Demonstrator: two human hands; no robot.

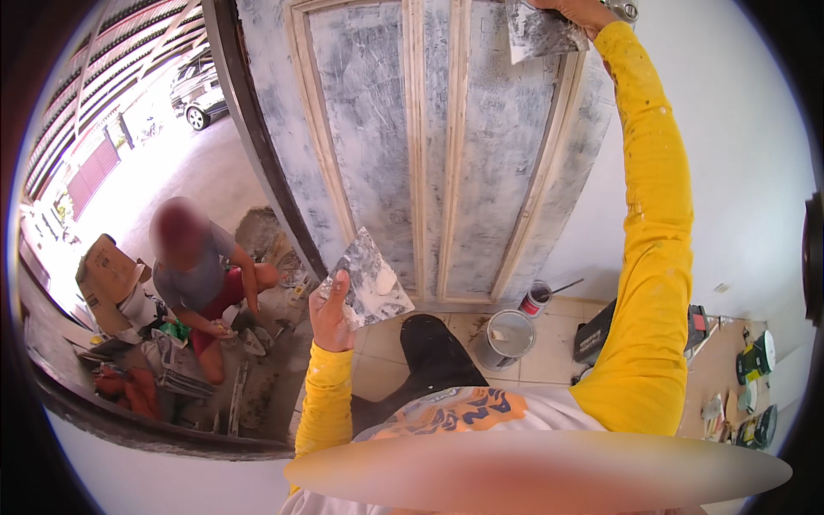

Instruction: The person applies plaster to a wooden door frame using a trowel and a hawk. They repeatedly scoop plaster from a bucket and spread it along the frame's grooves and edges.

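Observation:
My left hand [331, 319] grips a flat square metal plate [359, 268], thumb on top. A white lump of putty [385, 281] sits on the plate, and smears cover the rest. With my right arm stretched far up, my right hand [585, 14] is closed on a wide putty-smeared metal scraper [549, 36] at the upper right of a panelled door [360, 112]. The scraper's blade lies over a door panel; whether it touches cannot be told. Grey-white filler covers the panels, while the raised mouldings [415, 129] show pale bare wood.
Below the door stand a grey bucket [505, 354] and a small can [534, 300] with a stick in it. A black case [594, 335] and several tubs [755, 356] are at right. Beyond the dark door frame [257, 137], another person [204, 279] crouches among tools.

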